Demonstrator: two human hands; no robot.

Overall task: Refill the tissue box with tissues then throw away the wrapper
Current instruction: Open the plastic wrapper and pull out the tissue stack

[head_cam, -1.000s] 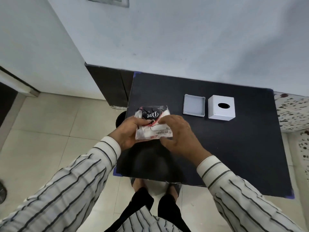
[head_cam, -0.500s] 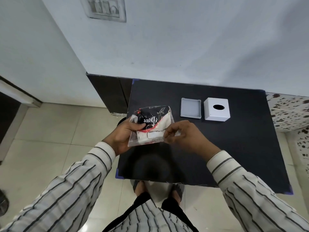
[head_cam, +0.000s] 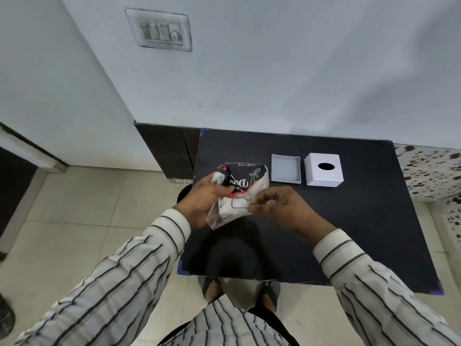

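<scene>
A tissue pack (head_cam: 240, 189) in a black, white and red plastic wrapper is held above the left part of the black table (head_cam: 349, 233). My left hand (head_cam: 200, 198) grips its left side. My right hand (head_cam: 282, 208) pinches the wrapper's right edge with thumb and fingers. On the table's far side stands the white cube tissue box cover (head_cam: 324, 173) with an oval slot on top. Just left of it lies the grey base tray (head_cam: 285, 168), open side up and holding nothing.
The table's far edge meets a white wall carrying a switch plate (head_cam: 159, 29). A dark cabinet (head_cam: 169, 151) stands left of the table. Below lie a tiled floor (head_cam: 82, 211) and my feet in sandals (head_cam: 212, 287). A speckled surface (head_cam: 429, 176) adjoins the table's right side.
The pack has been lifted and tilted. My right hand has slid from lying over the wrapper to pinching its right edge. The view has tipped up, showing more wall.
</scene>
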